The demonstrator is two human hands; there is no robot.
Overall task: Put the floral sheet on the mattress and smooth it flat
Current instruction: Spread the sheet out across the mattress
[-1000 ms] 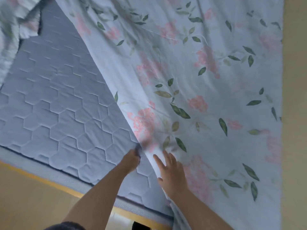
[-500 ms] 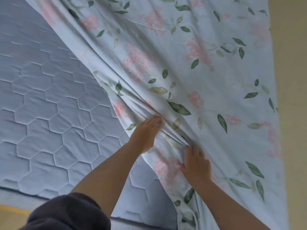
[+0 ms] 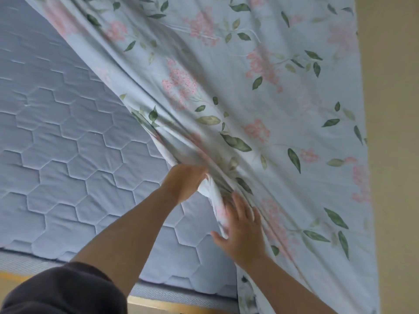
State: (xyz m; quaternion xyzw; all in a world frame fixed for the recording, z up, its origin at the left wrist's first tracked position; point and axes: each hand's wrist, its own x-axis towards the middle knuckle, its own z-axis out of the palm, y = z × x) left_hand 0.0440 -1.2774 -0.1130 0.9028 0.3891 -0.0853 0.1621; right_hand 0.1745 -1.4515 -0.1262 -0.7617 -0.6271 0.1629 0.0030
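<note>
The sheet (image 3: 283, 98) is lying over the part of the mattress (image 3: 68, 155) beyond and to the right of the fingers. Its loose edge is running slantwise from the far left down to the two hands. To the left of the fingers the quilted mattress is showing bare.

The left hand (image 3: 184, 181) is gripping a bunched fold of that edge, fingers curled round it, with the pale underside of the cloth spilling out just below the knuckles. The right hand (image 3: 243, 227) is resting on the sheet just beside it, fingers (image 3: 242, 211) straight and spread, thumb pointing toward the bare side. This hand is blurred, so whether the thumb is tucking under the edge is unclear. Long creases are fanning away from the left hand's fingers toward the far left, which suggests the cloth is being drawn taut there.

The sheet is looking thin, light and limp. It is roping up wherever fingers are closing on it, and it is probably sliding easily over the quilting. It is likely calling for a hold right on the hem, hands well apart, so the pull is spreading rather than bunching. Flat palms are probably serving better for smoothing. It is hardly fragile, though a sharp one-point tug could be dragging the laid part askew.
</note>
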